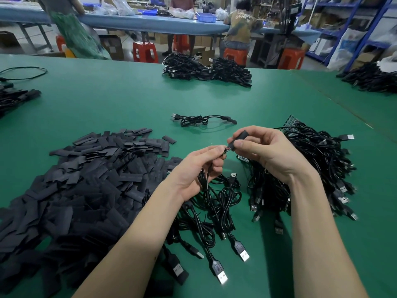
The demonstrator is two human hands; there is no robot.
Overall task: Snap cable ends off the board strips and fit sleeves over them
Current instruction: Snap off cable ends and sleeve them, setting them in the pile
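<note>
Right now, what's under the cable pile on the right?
Green board strips poke out at the far edge of the cable pile, and a board corner shows by the right hand. The rest underneath is covered by cables.

We counted two hands, the left [200, 166] and the right [261, 151], with one sleeve [237, 139] between them. One finished cable [202, 120] lay alone mid-table. Four red stools [144, 53] stood beyond the table [107, 108]. We saw one heap of sleeves [86, 186] and four cable piles: right [311, 168], far centre [206, 69], far right [369, 79] and left [12, 98]. The pieces in each were too many to count.
</note>
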